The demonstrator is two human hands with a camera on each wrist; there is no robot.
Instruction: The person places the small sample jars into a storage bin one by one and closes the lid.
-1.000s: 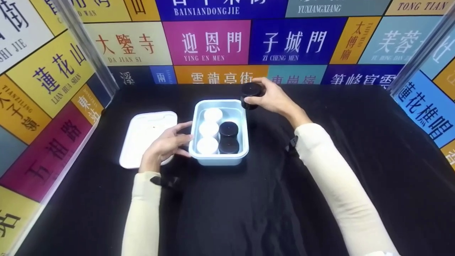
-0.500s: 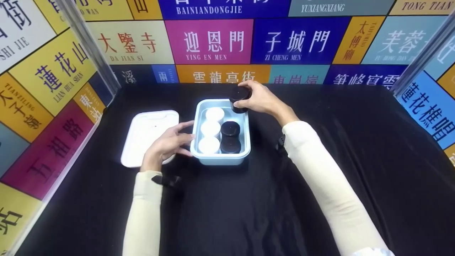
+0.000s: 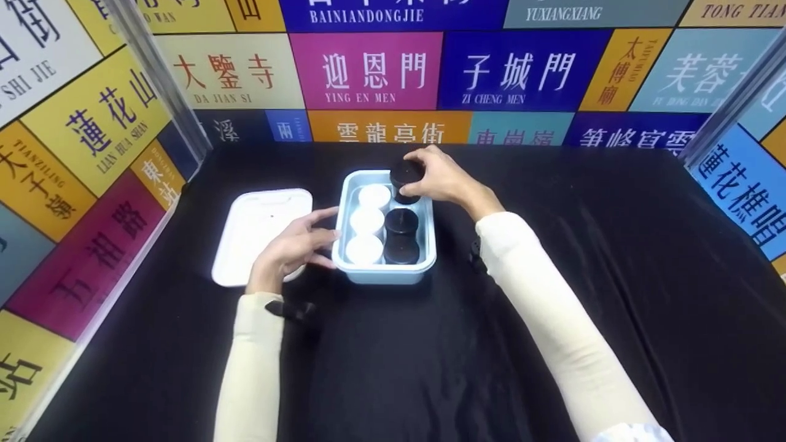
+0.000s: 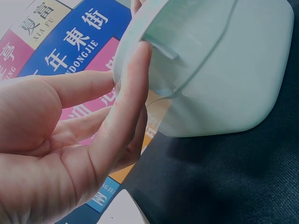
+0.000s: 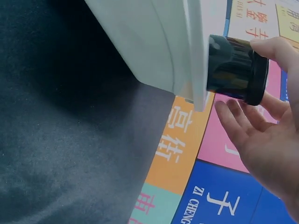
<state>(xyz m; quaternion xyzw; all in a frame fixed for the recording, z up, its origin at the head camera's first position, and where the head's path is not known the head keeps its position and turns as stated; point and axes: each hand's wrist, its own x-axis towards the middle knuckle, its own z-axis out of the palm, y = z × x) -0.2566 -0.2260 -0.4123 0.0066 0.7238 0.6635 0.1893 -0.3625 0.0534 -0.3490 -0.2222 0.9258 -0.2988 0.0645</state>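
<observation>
My right hand [image 3: 447, 180] grips a dark jar by its black lid [image 5: 259, 79], thumb and fingers on opposite sides. The jar [image 5: 229, 65] is upright over the far right corner of a light blue box [image 3: 385, 277], its base at the rim level in the right wrist view. My left hand [image 3: 295, 245] touches the box's left side, fingers spread and fairly straight at the rim [image 4: 126, 42]. Inside, white-topped jars [image 3: 367, 221] line the left side. Two black-lidded jars [image 3: 401, 222] stand on the right, nearer the front.
A white box lid [image 3: 242, 236] lies flat left of the box, partly behind the left hand. Black cloth [image 3: 393, 362] covers the table. Colourful printed panels [image 3: 368, 70] enclose its back and sides.
My right hand has brought the dark jar left and down, from beside the box to over its far right corner. The left hand stays at the box's left side.
</observation>
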